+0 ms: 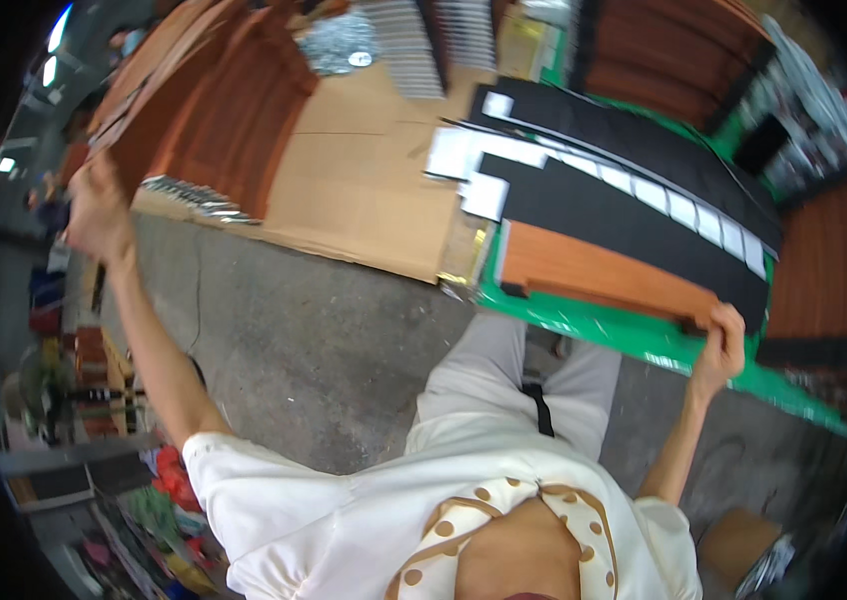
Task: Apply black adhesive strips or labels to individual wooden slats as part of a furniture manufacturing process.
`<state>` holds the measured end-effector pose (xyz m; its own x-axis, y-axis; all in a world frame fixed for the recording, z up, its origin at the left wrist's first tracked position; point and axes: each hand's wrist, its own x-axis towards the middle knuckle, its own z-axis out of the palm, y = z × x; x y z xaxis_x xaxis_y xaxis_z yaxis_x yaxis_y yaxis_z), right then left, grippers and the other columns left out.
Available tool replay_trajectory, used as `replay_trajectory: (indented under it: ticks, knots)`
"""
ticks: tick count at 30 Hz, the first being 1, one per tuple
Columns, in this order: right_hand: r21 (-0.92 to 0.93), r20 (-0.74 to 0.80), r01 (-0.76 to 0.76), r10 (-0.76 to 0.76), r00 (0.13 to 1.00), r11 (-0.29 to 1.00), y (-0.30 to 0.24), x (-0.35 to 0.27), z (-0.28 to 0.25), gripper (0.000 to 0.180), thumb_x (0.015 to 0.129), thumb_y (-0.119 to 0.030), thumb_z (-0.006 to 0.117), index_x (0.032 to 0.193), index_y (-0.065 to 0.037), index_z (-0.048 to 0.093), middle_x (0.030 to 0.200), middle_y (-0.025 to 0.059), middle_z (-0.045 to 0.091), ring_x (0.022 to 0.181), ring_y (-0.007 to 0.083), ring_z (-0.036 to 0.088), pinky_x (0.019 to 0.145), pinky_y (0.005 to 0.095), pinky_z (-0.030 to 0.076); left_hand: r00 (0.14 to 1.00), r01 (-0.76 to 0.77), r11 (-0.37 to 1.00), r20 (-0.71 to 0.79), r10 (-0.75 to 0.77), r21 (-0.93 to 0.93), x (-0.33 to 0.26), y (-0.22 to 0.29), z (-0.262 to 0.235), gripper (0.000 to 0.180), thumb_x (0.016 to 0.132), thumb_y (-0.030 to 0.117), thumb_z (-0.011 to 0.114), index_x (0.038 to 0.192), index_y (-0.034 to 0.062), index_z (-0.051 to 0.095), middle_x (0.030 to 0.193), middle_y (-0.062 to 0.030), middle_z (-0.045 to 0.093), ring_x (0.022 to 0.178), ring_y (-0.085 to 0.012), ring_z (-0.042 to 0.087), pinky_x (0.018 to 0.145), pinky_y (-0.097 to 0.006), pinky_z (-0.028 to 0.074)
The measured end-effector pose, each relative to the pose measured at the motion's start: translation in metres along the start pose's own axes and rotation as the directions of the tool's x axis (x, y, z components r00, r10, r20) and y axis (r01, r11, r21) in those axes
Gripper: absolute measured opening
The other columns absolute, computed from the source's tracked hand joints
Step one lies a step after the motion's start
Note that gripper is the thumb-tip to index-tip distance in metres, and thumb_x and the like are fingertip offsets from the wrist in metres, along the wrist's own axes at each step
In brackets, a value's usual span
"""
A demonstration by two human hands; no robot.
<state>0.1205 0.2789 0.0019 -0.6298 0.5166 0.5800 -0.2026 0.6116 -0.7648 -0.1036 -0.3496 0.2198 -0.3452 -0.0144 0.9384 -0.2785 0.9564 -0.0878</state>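
My left hand (101, 208) is raised at the far left, its fingers closed at the lower corner of a thin brown panel (159, 85) beside a stack; blur softens the fingertips. On the right, my right hand (722, 350) grips the near right end of an orange-brown wood-look board (599, 275). That board has dark pieces at its ends and lies along the near edge of a green-wrapped surface (584, 318). Just behind it are long black panels (624, 225) with a row of white labels (679, 208) between them.
Flat cardboard (364, 190) lies between the black panels and a stack of reddish-brown panels (244, 130). Grey ridged stacks (404, 45) and a silvery bag (339, 42) stand at the back. More brown panels (829, 270) rise at right. Below is grey concrete floor (314, 340).
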Motion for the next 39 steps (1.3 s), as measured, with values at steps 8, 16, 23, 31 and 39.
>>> replay_trajectory:
  ticks: [8, 16, 23, 31, 39]
  knots:
    - [-0.129, 0.120, 0.447, -0.433, 0.893, 0.885, -0.064, 0.005, 0.012, 0.021, 0.075, 0.007, 0.064, 0.093, -0.004, 0.064, 0.097, 0.0100, 0.064, 0.095, 0.0273, 0.060, 0.086, 0.0397, 0.046, 0.978, -0.192, 0.807, -0.043, 0.203, -0.558, -0.083, 0.054, -0.147, 0.023, 0.092, 0.022, 0.060, 0.094, -0.0009, 0.062, 0.083, -0.0093, 0.066, 0.072, -0.0211, 0.063, 0.067, -0.033, 0.050]
    - [-0.321, 0.481, 0.573, -0.391, 0.785, 0.754, -0.082, 0.017, 0.014, 0.037, 0.069, -0.011, 0.075, 0.103, -0.008, 0.063, 0.103, 0.0076, 0.065, 0.104, 0.0262, 0.059, 0.103, 0.0545, 0.031, 0.849, 0.126, -0.006, 0.105, 0.519, -0.992, -0.184, 0.244, -0.148, 0.032, 0.083, 0.032, 0.069, 0.089, 0.0026, 0.057, 0.068, -0.0102, 0.055, 0.053, -0.0228, 0.053, 0.048, -0.032, 0.041]
    - [-0.303, 0.497, 0.519, -0.332, 0.801, 0.799, -0.046, 0.046, 0.017, 0.027, 0.066, -0.005, 0.073, 0.091, -0.004, 0.066, 0.089, 0.0075, 0.066, 0.082, 0.0236, 0.063, 0.070, 0.0336, 0.050, 0.752, 0.381, -0.059, 0.272, 0.600, -0.923, -0.231, 0.302, -0.084, 0.032, 0.082, 0.030, 0.068, 0.097, 0.0025, 0.058, 0.079, -0.0111, 0.057, 0.070, -0.0251, 0.054, 0.061, -0.033, 0.043]
    - [-0.350, 0.593, 0.452, -0.179, 0.785, 0.821, -0.017, 0.044, 0.038, 0.031, 0.069, -0.006, 0.072, 0.098, -0.005, 0.064, 0.093, 0.0076, 0.065, 0.089, 0.0245, 0.062, 0.076, 0.0355, 0.050, 0.640, 0.438, 0.083, 0.375, 0.670, -0.895, -0.251, 0.306, -0.066, 0.038, 0.077, 0.019, 0.073, 0.108, 0.0033, 0.057, 0.089, -0.0136, 0.062, 0.082, -0.0324, 0.057, 0.075, -0.040, 0.044]
    - [-0.208, 0.613, 0.325, -0.137, 0.778, 0.922, -0.046, 0.097, 0.080, 0.029, 0.077, -0.003, 0.066, 0.107, -0.002, 0.062, 0.101, 0.0128, 0.064, 0.095, 0.0296, 0.061, 0.083, 0.0365, 0.049, 0.646, 0.061, 0.287, 0.257, 0.719, -0.956, -0.233, 0.297, -0.018, 0.038, 0.080, 0.014, 0.065, 0.116, 0.0064, 0.057, 0.114, -0.0096, 0.061, 0.107, -0.0263, 0.055, 0.089, -0.039, 0.038]
